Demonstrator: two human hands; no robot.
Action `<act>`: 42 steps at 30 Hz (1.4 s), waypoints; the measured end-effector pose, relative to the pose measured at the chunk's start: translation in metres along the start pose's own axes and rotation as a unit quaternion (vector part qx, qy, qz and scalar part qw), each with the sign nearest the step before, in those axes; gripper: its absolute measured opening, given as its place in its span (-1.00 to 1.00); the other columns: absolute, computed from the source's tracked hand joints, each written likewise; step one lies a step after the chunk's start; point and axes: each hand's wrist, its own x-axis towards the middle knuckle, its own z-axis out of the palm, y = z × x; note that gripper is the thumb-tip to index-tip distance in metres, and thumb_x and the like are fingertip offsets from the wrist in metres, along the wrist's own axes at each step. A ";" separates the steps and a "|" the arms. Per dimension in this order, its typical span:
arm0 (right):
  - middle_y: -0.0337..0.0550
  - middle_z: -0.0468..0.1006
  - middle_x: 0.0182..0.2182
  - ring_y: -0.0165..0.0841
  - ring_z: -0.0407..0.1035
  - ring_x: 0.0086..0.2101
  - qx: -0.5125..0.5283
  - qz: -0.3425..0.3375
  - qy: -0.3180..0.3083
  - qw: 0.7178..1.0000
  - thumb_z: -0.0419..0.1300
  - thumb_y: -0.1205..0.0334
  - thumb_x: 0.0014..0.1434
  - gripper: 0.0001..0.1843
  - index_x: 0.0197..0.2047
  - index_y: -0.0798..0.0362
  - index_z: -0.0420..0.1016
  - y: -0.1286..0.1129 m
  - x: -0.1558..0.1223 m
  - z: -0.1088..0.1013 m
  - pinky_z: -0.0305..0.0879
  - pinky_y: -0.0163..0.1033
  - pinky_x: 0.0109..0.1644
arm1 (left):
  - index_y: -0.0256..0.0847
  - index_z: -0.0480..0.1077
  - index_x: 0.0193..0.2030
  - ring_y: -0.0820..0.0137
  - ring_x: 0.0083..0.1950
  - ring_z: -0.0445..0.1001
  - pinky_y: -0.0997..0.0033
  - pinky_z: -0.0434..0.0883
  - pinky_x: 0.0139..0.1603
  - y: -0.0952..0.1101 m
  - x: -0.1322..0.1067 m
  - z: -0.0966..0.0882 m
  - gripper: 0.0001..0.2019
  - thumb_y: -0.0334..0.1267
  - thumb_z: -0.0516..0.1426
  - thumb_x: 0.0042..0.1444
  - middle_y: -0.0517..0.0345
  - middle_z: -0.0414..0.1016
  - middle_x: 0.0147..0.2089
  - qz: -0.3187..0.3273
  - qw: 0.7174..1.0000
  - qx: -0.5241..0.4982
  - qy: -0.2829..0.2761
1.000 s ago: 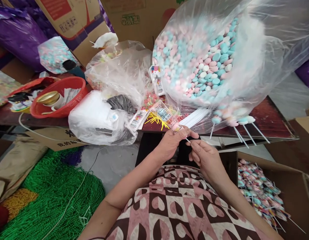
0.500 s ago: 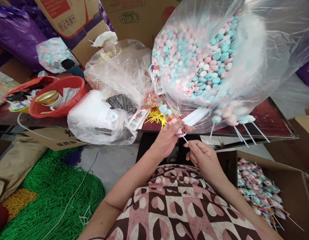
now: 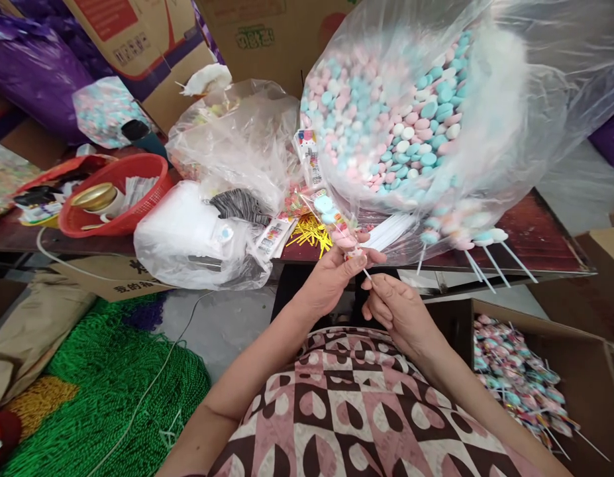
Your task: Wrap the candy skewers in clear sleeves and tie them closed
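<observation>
A wrapped marshmallow skewer (image 3: pixel 331 215) with blue, pink and yellow pieces in a clear printed sleeve is between my hands, tilted up and away to the left. My left hand (image 3: pixel 334 275) is closed round the lower end of the sleeve, thumb on top. Below it, my right hand (image 3: pixel 399 305) pinches the white stick where it leaves the wrapper. Just past my fingers lie loose white sticks (image 3: pixel 393 232) and a heap of yellow twist ties (image 3: pixel 310 233). Unwrapped marshmallow skewers (image 3: pixel 465 235) rest at the table's right edge.
A large clear bag of marshmallows (image 3: pixel 401 132) stands at the back. Red baskets (image 3: pixel 152 205) and a bag of clear sleeves (image 3: pixel 172 232) are on the left. A carton (image 3: pixel 585 397) with wrapped skewers sits low right; green cord (image 3: pixel 112 377) covers the floor at left.
My left hand has slid down toward the sleeve's lower end, baring more of the wrapped marshmallows above it. My right hand keeps its pinch on the stick.
</observation>
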 end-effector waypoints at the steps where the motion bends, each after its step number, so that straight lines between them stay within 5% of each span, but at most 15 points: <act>1: -0.50 0.12 -0.76 -0.57 -0.01 -0.72 -0.037 -0.014 0.013 0.999 0.18 -0.01 0.21 -0.72 -0.31 0.04 0.48 0.000 -0.001 -0.001 0.20 -0.35 -0.49 | -0.13 0.44 -0.04 0.42 -0.11 0.51 0.36 0.32 0.07 -0.002 0.001 -0.001 -0.70 -0.19 0.27 0.07 0.14 0.58 -0.21 0.005 1.000 0.006 0.011; 6: -0.39 0.28 -0.68 -0.50 0.16 -0.63 -0.251 -0.128 0.086 0.956 0.18 0.06 0.21 -0.75 -0.20 0.04 0.54 0.000 -0.003 -0.001 0.10 -0.35 -0.55 | -0.21 0.45 -0.10 0.36 -0.18 0.52 0.34 0.36 -0.03 -0.016 0.001 0.000 -0.68 -0.14 0.29 0.02 0.09 0.59 -0.25 -0.017 1.000 0.009 0.022; 11: -0.44 0.17 -0.74 -0.50 0.10 -0.68 -0.203 -0.121 0.056 0.970 0.14 0.05 0.24 -0.72 -0.17 0.05 0.56 0.003 -0.002 0.000 0.17 -0.33 -0.54 | -0.16 0.41 0.03 0.30 -0.12 0.53 0.29 0.38 -0.05 -0.009 -0.004 -0.001 -0.51 -0.08 0.33 -0.04 -0.01 0.55 -0.03 -0.038 0.998 -0.011 -0.044; 16: -0.47 0.14 -0.76 -0.51 0.07 -0.69 -0.191 -0.109 0.068 0.973 0.16 0.04 0.24 -0.71 -0.15 0.05 0.57 0.008 -0.004 -0.002 0.21 -0.32 -0.49 | -0.12 0.35 0.09 0.38 -0.06 0.50 0.33 0.30 0.08 0.001 -0.001 -0.001 -0.50 -0.19 0.32 -0.01 0.11 0.57 -0.12 0.009 1.000 -0.006 0.018; 21: -0.39 0.25 -0.72 -0.49 0.14 -0.67 -0.246 -0.133 0.099 0.955 0.17 0.06 0.22 -0.69 -0.11 0.06 0.59 0.006 -0.006 0.001 0.10 -0.35 -0.59 | -0.21 0.43 -0.08 0.39 -0.17 0.49 0.40 0.35 -0.08 -0.013 0.002 0.004 -0.71 -0.18 0.24 0.07 0.12 0.59 -0.26 0.020 0.995 0.072 0.068; 27: -0.36 0.28 -0.71 -0.48 0.12 -0.67 -0.271 -0.144 0.105 0.946 0.16 0.09 0.20 -0.70 -0.13 0.06 0.61 0.012 -0.008 0.008 0.10 -0.35 -0.61 | -0.26 0.50 -0.39 0.34 -0.04 0.49 0.50 0.37 -0.20 -0.014 0.001 0.005 -0.85 -0.26 0.14 0.10 0.02 0.59 -0.16 0.033 0.972 0.201 0.113; 35: -0.36 0.29 -0.70 -0.48 0.14 -0.67 -0.286 -0.128 0.060 0.948 0.09 0.08 0.26 -0.63 -0.01 0.06 0.56 0.011 -0.005 0.010 0.11 -0.35 -0.61 | -0.27 0.38 0.04 0.31 -0.25 0.58 0.38 0.45 -0.24 -0.024 0.003 0.000 -0.60 -0.04 0.10 0.16 0.04 0.62 -0.32 0.016 0.989 0.124 0.078; 42: -0.41 0.23 -0.74 -0.48 0.14 -0.68 -0.252 -0.120 0.081 0.957 0.11 0.04 0.24 -0.62 -0.03 0.09 0.56 0.012 -0.001 0.005 0.13 -0.34 -0.58 | -0.19 0.37 0.02 0.26 0.01 0.52 0.37 0.40 -0.07 -0.011 0.002 -0.004 -0.52 -0.05 0.30 -0.02 0.00 0.57 -0.04 -0.014 1.000 0.020 0.018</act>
